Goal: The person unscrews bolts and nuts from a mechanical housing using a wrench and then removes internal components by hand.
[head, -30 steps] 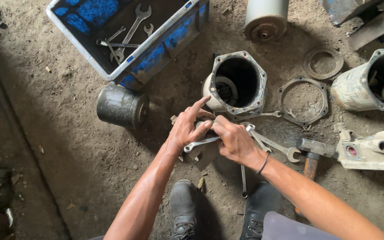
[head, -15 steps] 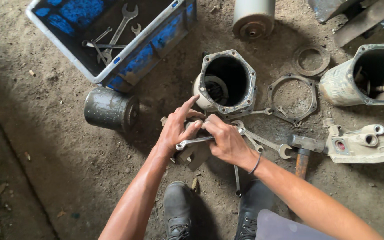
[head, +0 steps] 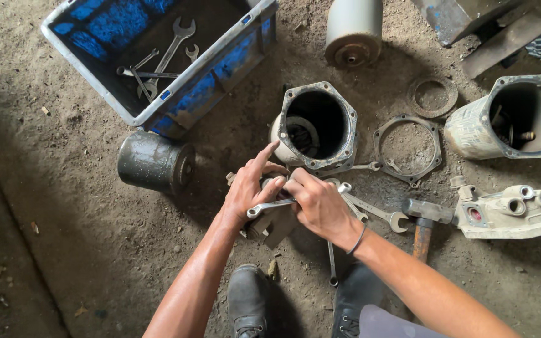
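Observation:
My right hand (head: 322,205) is closed around a slim metal wrench (head: 269,206), whose ring end sticks out to the left. Under both hands lies a small grey metal part (head: 269,226) on the dirt floor. My left hand (head: 249,186) rests on that part with the forefinger stretched out toward the octagonal-flanged metal housing (head: 318,128) just beyond. Most of the small part is hidden by my hands.
A blue plastic crate (head: 220,59) holding wrenches stands at the back left, a dark cylinder (head: 153,163) beside it. Loose spanners (head: 377,214), a hammer (head: 424,226), a gasket ring (head: 407,146), a second housing (head: 512,116), a pale casting (head: 512,213) and my shoes (head: 248,302) surround me.
Both hands stay on the small part with only slight shifts of the wrench. The view has drifted a little, moving everything left and down in the picture.

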